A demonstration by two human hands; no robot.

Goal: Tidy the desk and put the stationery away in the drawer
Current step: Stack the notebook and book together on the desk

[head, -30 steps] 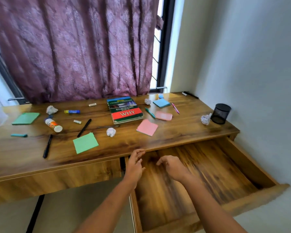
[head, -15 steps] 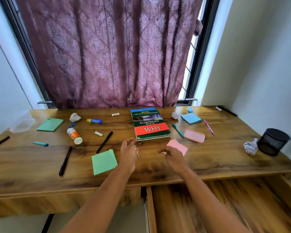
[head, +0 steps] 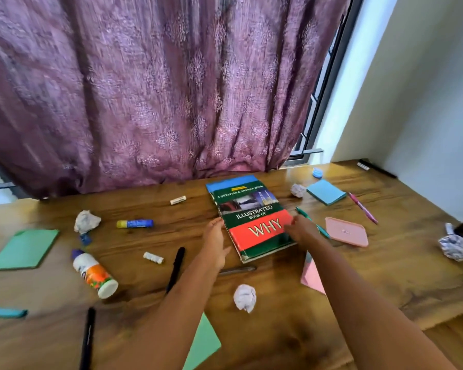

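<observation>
A green and red book (head: 254, 220) titled "Illustrated Book of WHY" lies flat in the middle of the wooden desk (head: 385, 279). My left hand (head: 215, 241) is at its left edge with fingers straight, holding nothing. At the book's right edge is my right hand (head: 301, 229), fingers reaching onto the cover, grip unclear. Around the book lie a teal pen (head: 321, 229), a pink pen (head: 362, 208), black markers (head: 175, 268), a glue stick (head: 135, 223), a glue bottle (head: 94, 273) and sticky-note pads (head: 326, 192).
Crumpled paper balls (head: 245, 297) lie at the front centre, back left, back right and far right. A pink lid (head: 346, 232) sits right of the book, a green pad (head: 24, 248) at far left. A purple curtain (head: 158, 89) hangs behind. The drawer corner (head: 452, 340) shows bottom right.
Both hands rose from the open drawer, crossed the desk edge and reached forward to the two sides of the book. The view moved closer to the desk.
</observation>
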